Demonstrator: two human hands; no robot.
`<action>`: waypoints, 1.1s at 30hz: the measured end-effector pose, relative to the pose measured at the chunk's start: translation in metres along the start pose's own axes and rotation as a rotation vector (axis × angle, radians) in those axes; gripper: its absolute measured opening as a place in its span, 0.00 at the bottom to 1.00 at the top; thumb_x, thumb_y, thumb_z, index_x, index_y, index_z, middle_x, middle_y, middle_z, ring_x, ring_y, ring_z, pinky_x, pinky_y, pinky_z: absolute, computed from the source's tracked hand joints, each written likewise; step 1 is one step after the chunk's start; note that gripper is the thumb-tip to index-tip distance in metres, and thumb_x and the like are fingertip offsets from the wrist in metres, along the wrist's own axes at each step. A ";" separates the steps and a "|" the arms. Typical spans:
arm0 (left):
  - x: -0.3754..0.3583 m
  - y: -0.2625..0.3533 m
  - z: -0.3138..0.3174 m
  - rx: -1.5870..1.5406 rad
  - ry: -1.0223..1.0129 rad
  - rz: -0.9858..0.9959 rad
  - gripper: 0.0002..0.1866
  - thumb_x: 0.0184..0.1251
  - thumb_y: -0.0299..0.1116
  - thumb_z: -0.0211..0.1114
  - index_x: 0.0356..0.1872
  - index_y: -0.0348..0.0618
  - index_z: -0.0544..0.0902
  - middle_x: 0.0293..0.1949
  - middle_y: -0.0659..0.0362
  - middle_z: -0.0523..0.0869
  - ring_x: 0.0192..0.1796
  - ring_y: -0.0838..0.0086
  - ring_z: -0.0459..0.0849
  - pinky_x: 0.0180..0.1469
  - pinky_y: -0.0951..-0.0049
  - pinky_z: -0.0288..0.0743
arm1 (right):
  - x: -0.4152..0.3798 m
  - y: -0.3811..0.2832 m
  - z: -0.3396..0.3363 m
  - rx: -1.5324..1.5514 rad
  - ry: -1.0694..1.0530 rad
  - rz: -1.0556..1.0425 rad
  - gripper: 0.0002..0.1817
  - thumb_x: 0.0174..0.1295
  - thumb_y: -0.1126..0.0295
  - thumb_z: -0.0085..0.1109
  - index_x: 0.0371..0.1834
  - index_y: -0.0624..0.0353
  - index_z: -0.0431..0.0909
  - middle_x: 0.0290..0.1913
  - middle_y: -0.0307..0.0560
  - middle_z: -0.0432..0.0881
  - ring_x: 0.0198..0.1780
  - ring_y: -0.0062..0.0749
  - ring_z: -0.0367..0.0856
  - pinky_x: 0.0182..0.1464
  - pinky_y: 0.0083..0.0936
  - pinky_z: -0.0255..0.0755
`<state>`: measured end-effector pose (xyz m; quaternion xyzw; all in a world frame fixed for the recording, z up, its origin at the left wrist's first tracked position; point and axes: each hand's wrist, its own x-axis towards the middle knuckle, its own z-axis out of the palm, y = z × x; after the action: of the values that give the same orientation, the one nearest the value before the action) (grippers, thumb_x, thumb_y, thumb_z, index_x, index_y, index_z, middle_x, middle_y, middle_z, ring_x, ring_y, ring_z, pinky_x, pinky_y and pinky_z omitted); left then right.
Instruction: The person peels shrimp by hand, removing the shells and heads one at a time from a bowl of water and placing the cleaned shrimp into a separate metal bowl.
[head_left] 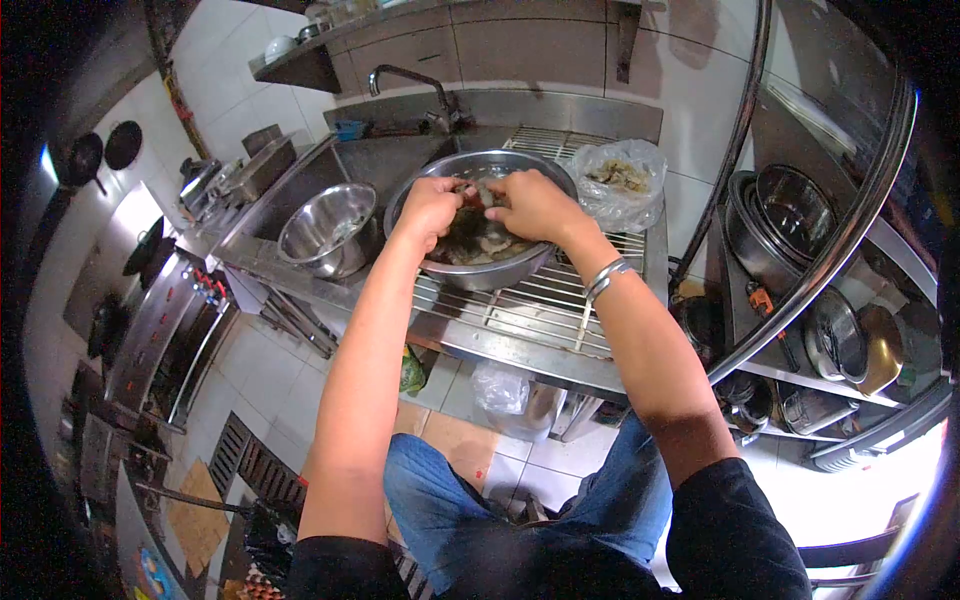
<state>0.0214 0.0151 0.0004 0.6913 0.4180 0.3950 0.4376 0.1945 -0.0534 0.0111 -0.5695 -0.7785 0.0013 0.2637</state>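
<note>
Both hands are over a large metal bowl (490,275) that holds dark liquid and greyish pieces. My left hand (430,212) is at the bowl's left side, its fingers closed on a small greyish, reddish piece. Opposite it, my right hand (535,205) has its fingers curled and pressed together near the same piece; what they grip is too small to name. A smaller metal bowl (305,238) with a little pale content stands to the left. On the right, a clear plastic bag (618,178) holds brownish pieces. The large bowl rests on a wire rack (540,318).
Behind the bowls is a sink with a faucet (410,75). A wall shelf (400,20) runs above. At the right, a metal rack carries stacked pots (760,225). A stove (170,330) stands at the left. Below the counter hangs a plastic bag (500,388).
</note>
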 end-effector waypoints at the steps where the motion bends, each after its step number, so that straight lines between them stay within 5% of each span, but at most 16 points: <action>1: -0.001 0.002 -0.002 -0.056 -0.051 -0.039 0.06 0.65 0.30 0.63 0.38 0.43 0.86 0.25 0.65 0.84 0.20 0.82 0.75 0.19 0.78 0.61 | 0.001 -0.001 -0.001 0.088 0.078 -0.039 0.15 0.54 0.63 0.65 0.40 0.61 0.83 0.38 0.62 0.83 0.43 0.57 0.81 0.46 0.42 0.76; 9: -0.012 0.015 0.003 -0.124 -0.047 0.033 0.07 0.64 0.33 0.67 0.37 0.42 0.86 0.25 0.68 0.83 0.17 0.89 0.67 0.16 0.81 0.51 | 0.003 -0.002 0.000 0.225 0.300 -0.093 0.11 0.54 0.64 0.64 0.34 0.61 0.85 0.34 0.61 0.83 0.39 0.55 0.82 0.44 0.42 0.75; 14: 0.000 0.000 0.001 -0.102 0.046 0.219 0.09 0.60 0.33 0.71 0.33 0.38 0.87 0.25 0.63 0.84 0.26 0.83 0.76 0.27 0.80 0.67 | 0.005 -0.005 0.011 0.092 0.449 -0.199 0.10 0.53 0.66 0.62 0.30 0.63 0.85 0.30 0.62 0.82 0.35 0.57 0.82 0.42 0.44 0.76; 27: -0.002 0.002 -0.002 0.064 0.051 0.238 0.07 0.62 0.31 0.69 0.30 0.38 0.85 0.25 0.65 0.83 0.26 0.84 0.74 0.27 0.79 0.65 | 0.007 -0.009 0.007 0.165 0.330 -0.174 0.10 0.51 0.68 0.59 0.23 0.66 0.82 0.26 0.66 0.78 0.32 0.60 0.80 0.39 0.46 0.75; 30: -0.010 0.011 -0.002 -0.103 0.011 0.116 0.05 0.64 0.31 0.67 0.31 0.41 0.84 0.25 0.67 0.82 0.20 0.88 0.69 0.20 0.81 0.56 | 0.007 -0.007 0.008 0.251 0.393 -0.109 0.10 0.51 0.67 0.61 0.23 0.65 0.82 0.24 0.64 0.79 0.30 0.57 0.81 0.36 0.42 0.75; 32: -0.012 0.015 -0.004 -0.221 -0.095 0.045 0.05 0.66 0.32 0.65 0.34 0.43 0.82 0.23 0.70 0.79 0.15 0.90 0.61 0.16 0.82 0.48 | 0.010 -0.002 0.007 0.441 0.252 0.071 0.11 0.52 0.66 0.62 0.23 0.64 0.82 0.23 0.59 0.81 0.26 0.48 0.82 0.34 0.37 0.75; 33: -0.012 0.016 -0.004 -0.222 -0.095 0.048 0.05 0.66 0.32 0.65 0.34 0.43 0.82 0.23 0.70 0.79 0.15 0.90 0.61 0.16 0.82 0.48 | 0.013 0.001 0.006 0.572 0.147 0.163 0.12 0.54 0.66 0.62 0.23 0.65 0.82 0.23 0.53 0.83 0.24 0.35 0.82 0.31 0.30 0.75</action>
<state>0.0174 0.0010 0.0143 0.6662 0.3338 0.4162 0.5211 0.1896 -0.0397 0.0110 -0.5314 -0.6770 0.2004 0.4681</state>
